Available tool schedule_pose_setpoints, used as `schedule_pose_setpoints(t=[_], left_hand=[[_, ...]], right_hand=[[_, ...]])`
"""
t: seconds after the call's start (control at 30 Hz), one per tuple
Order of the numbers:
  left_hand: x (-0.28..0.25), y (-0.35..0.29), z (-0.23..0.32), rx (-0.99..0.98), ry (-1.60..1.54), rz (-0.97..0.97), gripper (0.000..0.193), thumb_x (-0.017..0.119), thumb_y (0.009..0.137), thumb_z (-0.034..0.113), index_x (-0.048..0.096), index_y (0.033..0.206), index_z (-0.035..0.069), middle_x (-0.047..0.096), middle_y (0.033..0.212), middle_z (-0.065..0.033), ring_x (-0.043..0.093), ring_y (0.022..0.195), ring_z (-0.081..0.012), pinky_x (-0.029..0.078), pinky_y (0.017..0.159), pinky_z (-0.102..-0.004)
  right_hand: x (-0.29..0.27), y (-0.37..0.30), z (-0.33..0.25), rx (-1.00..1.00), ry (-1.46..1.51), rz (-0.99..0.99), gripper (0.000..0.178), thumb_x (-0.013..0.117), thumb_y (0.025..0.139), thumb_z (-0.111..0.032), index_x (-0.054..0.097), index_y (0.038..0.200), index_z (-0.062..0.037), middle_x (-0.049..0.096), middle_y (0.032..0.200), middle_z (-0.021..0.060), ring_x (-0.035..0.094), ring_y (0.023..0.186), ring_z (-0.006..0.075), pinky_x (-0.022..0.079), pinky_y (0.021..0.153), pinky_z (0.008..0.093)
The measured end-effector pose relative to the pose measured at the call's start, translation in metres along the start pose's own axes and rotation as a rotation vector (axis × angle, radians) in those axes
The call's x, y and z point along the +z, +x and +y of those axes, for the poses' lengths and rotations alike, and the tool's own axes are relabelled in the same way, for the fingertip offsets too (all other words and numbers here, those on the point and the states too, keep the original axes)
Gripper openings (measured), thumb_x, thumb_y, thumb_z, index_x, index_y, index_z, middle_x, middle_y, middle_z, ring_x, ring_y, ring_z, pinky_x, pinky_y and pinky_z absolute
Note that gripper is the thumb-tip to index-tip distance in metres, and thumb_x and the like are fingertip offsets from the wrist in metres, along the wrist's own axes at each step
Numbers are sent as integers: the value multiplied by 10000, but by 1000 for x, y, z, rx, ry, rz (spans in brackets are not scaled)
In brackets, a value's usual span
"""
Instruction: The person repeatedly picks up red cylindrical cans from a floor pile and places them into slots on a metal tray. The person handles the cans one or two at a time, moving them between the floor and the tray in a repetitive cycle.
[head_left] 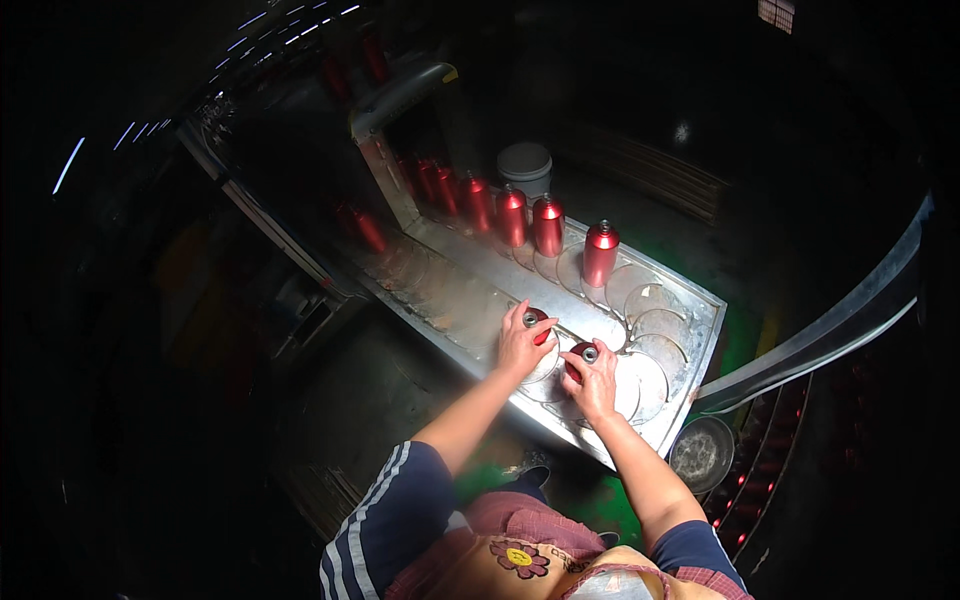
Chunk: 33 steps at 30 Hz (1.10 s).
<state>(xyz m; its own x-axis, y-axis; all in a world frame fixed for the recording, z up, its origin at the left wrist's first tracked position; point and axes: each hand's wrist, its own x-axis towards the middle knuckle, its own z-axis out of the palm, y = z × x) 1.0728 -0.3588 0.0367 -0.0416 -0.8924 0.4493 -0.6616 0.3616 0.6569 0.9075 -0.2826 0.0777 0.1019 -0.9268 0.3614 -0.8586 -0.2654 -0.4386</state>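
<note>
My left hand (519,345) is closed round the top of a red metal bottle (541,331) with a bare round neck. Just to the right, my right hand (596,384) grips a second red bottle (577,365) in the same way, its neck showing between thumb and fingers. Both bottles stand over the near edge of a metal conveyor (668,298) covered in overlapping crescent plates. Across from my hands, a single red bottle (600,254) stands upright on the far lane. My hands hide most of the two held bottles.
Several red bottles (511,216) line the far lane, leading back under a metal arch (378,180). Behind them stands a white bucket (525,165). A curved metal rail (830,352) rises at the right, beside a round pan (702,453) below the conveyor's end.
</note>
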Motion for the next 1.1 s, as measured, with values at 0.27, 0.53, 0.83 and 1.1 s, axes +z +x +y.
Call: schedule_pose_setpoints(t=[0.27,0.53,0.83,1.1], left_hand=[[2,-65,135,102,-445,98,282,726,761,48,742,1032,123,605,1237,-116,537,1139,-288,442,970,-384],[122,-212,375,232,-943,-423,212,646,868,70,700,1073,50,670,988,-85,650,897,-202,513,801,-322],[204,-295,590,344,-807,-989,219,655,898,141,709,1095,63,694,1035,-70,658,935,-180,527,807,-302],[380,-313,667,2,-644,-1577,222,598,941,33,682,1145,16,699,1031,-24,621,885,-79,501,771,-230]], right_hand=[[-85,-106,27,56,218,133,440,744,722,-18,730,1131,-180,402,1443,209,390,1309,376,368,1075,457],[-293,-311,175,283,484,290,293,592,852,59,669,1127,-5,527,1223,109,551,1120,216,492,905,302],[-467,-515,306,760,483,688,291,557,892,69,658,1154,-7,533,1210,50,572,967,139,518,839,273],[-494,-673,383,1085,408,1067,369,671,842,17,667,1179,-133,541,1127,46,579,1010,168,532,778,306]])
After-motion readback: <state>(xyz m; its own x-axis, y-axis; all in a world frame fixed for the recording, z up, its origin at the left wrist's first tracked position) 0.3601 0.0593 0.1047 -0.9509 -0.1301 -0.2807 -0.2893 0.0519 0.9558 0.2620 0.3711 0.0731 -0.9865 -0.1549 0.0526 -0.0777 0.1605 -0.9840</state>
